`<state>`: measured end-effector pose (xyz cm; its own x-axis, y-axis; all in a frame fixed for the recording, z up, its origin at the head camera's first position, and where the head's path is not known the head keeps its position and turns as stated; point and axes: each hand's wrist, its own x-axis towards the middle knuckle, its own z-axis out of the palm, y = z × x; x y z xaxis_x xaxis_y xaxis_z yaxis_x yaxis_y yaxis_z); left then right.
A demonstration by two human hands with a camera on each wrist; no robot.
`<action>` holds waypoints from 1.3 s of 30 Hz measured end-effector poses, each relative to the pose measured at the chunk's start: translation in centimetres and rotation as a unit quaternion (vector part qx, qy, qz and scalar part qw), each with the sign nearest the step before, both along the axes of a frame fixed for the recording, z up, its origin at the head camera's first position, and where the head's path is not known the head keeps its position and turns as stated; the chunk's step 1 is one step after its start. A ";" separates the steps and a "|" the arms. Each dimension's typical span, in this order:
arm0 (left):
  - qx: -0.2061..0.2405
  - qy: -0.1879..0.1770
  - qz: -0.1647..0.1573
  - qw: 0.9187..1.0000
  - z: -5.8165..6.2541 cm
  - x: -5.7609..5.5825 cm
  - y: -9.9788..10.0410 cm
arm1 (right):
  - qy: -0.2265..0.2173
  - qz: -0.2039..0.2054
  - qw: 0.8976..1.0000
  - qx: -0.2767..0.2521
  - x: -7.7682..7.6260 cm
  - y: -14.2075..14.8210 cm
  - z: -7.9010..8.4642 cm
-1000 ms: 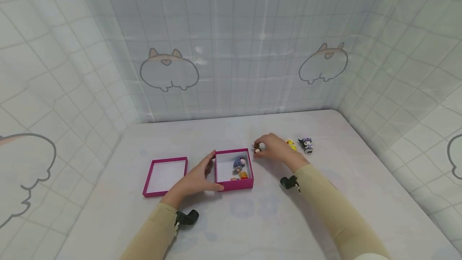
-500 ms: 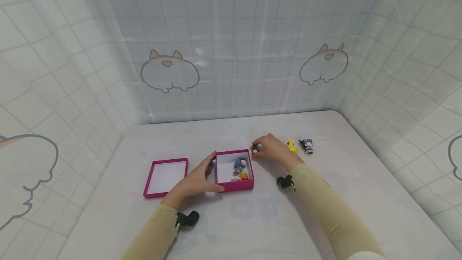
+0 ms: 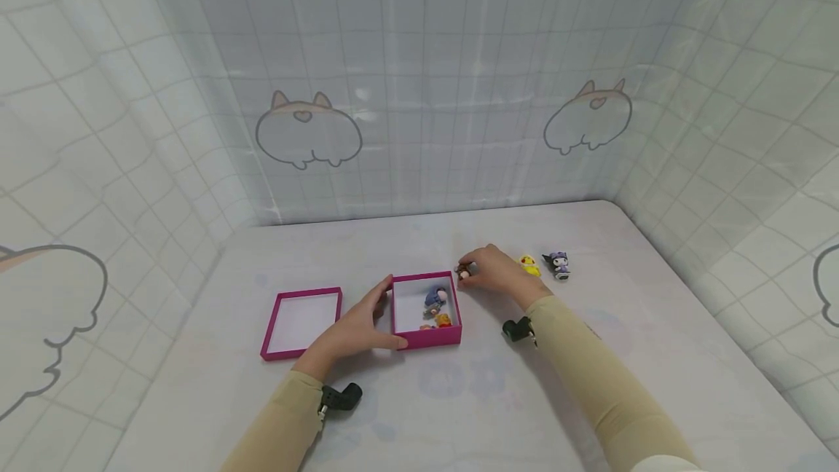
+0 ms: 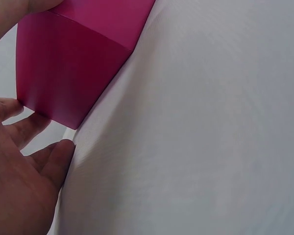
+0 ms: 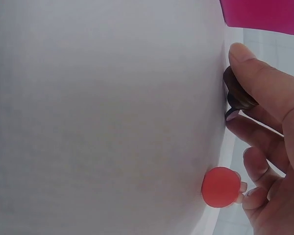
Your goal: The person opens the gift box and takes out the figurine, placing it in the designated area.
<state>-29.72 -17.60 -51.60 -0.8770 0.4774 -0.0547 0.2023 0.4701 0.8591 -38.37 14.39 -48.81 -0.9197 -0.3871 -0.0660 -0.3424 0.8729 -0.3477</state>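
My left hand (image 3: 357, 326) grips the left side of a pink box (image 3: 429, 339), thumb at its near corner and fingers at the far one. In the left wrist view, fingertips meet the edge of the box wall (image 4: 63, 63). Inside the open box lie a blue-grey donkey figurine (image 3: 435, 297), an orange-yellow figurine (image 3: 443, 320) and other small pieces. Just right of the box, my right hand (image 3: 494, 272) pinches a small brown figurine (image 3: 464, 272) between thumb and fingers, low at the tabletop. Part of that figurine is hidden by the fingers.
A shallow pink-edged lid (image 3: 304, 320) lies left of the box, inner side up. Beyond the right hand stand a yellow figurine (image 3: 529, 265) and a purple-and-black figurine (image 3: 558, 265). The right wrist view has a round orange-red piece (image 5: 220, 187) near the lower fingers.
Since a second ago, my right hand has shifted slightly left with the brown figurine, nearer the box. It barely moves over the last half second. The left hand keeps its hold.
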 end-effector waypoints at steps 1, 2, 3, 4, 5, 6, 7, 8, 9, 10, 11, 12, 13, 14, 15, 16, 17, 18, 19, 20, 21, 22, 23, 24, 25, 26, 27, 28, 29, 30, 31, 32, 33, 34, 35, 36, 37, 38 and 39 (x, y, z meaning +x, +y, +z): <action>0.000 0.001 0.000 1.000 0.0 0.0 0.0 | -0.001 0.000 1.000 -0.001 0.0 0.0 0.1; -0.001 0.002 0.000 1.000 -0.1 0.0 0.0 | -0.002 -0.001 1.000 0.000 0.1 0.0 0.1; -0.001 0.002 0.000 1.000 -0.1 0.0 0.0 | -0.003 -0.001 1.000 0.000 0.1 0.0 0.1; -0.001 0.002 0.000 1.000 -0.1 0.0 0.0 | -0.004 -0.002 1.000 0.001 0.1 0.0 0.2; -0.001 0.002 -0.001 1.000 -0.1 0.0 0.0 | -0.004 -0.003 1.000 0.002 0.1 0.0 0.2; -0.001 0.002 0.000 1.000 -0.1 0.0 0.0 | -0.005 -0.004 1.000 0.003 0.1 0.0 0.2; -0.001 0.002 0.000 1.000 0.0 0.0 0.0 | -0.006 -0.005 1.000 0.003 0.1 0.0 0.2; -0.001 0.002 -0.001 1.000 0.0 0.0 0.0 | -0.006 -0.007 1.000 0.005 0.1 0.0 0.2; -0.003 0.002 0.000 1.000 0.0 0.0 0.0 | -0.006 -0.007 1.000 0.006 0.1 0.0 0.2; -0.004 0.001 0.000 1.000 0.1 0.0 -0.1 | -0.007 -0.008 1.000 0.008 0.1 0.0 0.2; -0.004 0.000 0.000 1.000 0.1 0.0 -0.1 | -0.007 -0.008 1.000 0.011 0.1 0.0 0.3; -0.006 -0.001 0.001 1.000 0.1 0.0 -0.1 | -0.007 -0.007 1.000 0.013 0.1 0.0 0.3; -0.005 -0.001 0.001 1.000 0.2 0.1 -0.1 | -0.007 -0.007 1.000 0.015 0.1 0.0 0.4; -0.004 -0.003 0.002 1.000 0.2 0.1 -0.2 | -0.007 -0.007 1.000 0.018 0.1 0.0 0.5; -0.004 -0.003 0.001 1.000 0.3 0.1 -0.2 | -0.006 -0.006 1.000 0.019 0.2 0.0 0.6; -0.003 -0.004 0.001 1.000 0.3 0.1 -0.2 | -0.004 -0.006 1.000 0.020 0.3 0.0 0.8; -0.001 -0.004 0.000 1.000 0.4 0.0 -0.3 | -0.002 -0.007 1.000 0.017 0.5 0.1 1.1; 0.000 -0.005 -0.001 1.000 0.4 0.0 -0.3 | 0.000 -0.009 1.000 0.012 0.7 0.1 1.4; 0.003 -0.005 -0.002 1.000 0.4 0.0 -0.3 | 0.006 -0.009 1.000 0.009 0.8 0.1 1.7; 0.003 -0.006 -0.003 1.000 0.5 -0.1 -0.3 | 0.011 -0.009 1.000 0.003 1.1 0.2 2.1; 0.002 -0.007 -0.003 1.000 0.5 -0.1 -0.4 | 0.019 -0.007 1.000 -0.004 1.3 0.2 2.4; 0.001 -0.008 -0.002 1.000 0.5 -0.1 -0.4 | 0.026 -0.006 1.000 -0.012 1.6 0.3 2.9; 0.001 -0.009 -0.002 1.000 0.5 -0.1 -0.4 | 0.034 -0.004 0.999 -0.020 1.9 0.3 3.3; 0.000 -0.009 -0.002 1.000 0.6 -0.1 -0.5 | 0.043 0.000 0.999 -0.027 2.2 0.3 3.6; 0.000 -0.009 -0.002 1.000 0.6 -0.1 -0.5 | 0.052 0.004 0.998 -0.034 2.5 0.3 4.0; -0.002 -0.009 -0.003 1.000 0.6 -0.2 -0.5 | 0.058 0.006 0.997 -0.043 2.8 0.2 4.3; -0.001 -0.009 -0.003 1.000 0.6 -0.2 -0.5 | 0.065 0.008 0.997 -0.051 3.1 0.2 4.6; 0.000 -0.009 -0.005 1.000 0.7 -0.2 -0.5 | 0.069 0.011 0.996 -0.059 3.4 0.1 4.9; 0.000 -0.009 -0.006 1.000 0.7 -0.2 -0.5 | 0.073 0.014 0.995 -0.067 3.8 0.0 5.2; 0.000 -0.008 -0.006 1.000 0.7 -0.2 -0.5 | 0.075 0.017 0.994 -0.076 4.1 -0.1 5.4; 0.000 -0.008 -0.007 1.000 0.7 -0.2 -0.5 | 0.075 0.018 0.993 -0.084 4.5 -0.2 5.6; -0.002 -0.010 -0.005 1.000 0.7 -0.3 -0.5 | 0.076 0.020 0.993 -0.091 4.8 -0.4 5.8; -0.002 -0.011 -0.004 1.000 0.7 -0.2 -0.5 | 0.076 0.024 0.992 -0.095 5.1 -0.6 5.9; -0.003 -0.012 -0.002 1.000 0.8 -0.2 -0.5 | 0.077 0.029 0.992 -0.098 5.4 -0.8 6.1; -0.005 -0.014 0.000 1.000 0.8 -0.2 -0.5 | 0.079 0.037 0.991 -0.102 5.7 -1.0 6.2; -0.005 -0.015 0.001 1.000 0.7 -0.2 -0.5 | 0.082 0.045 0.990 -0.104 5.9 -1.2 6.3; -0.003 -0.015 0.002 1.000 0.7 -0.2 -0.5 | 0.087 0.053 0.989 -0.106 6.1 -1.4 6.4; -0.004 -0.016 0.003 1.000 0.7 -0.2 -0.5 | 0.093 0.063 0.988 -0.108 6.4 -1.5 6.6; -0.003 -0.015 0.003 1.000 0.7 -0.2 -0.5 | 0.100 0.073 0.986 -0.110 6.5 -1.7 6.7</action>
<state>-29.92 -18.08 -50.89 -0.8778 0.4715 -0.0842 0.1731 0.4763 0.8621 -31.83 12.71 -42.14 -0.8393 -0.5011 0.2109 -0.5396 0.7200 -0.4364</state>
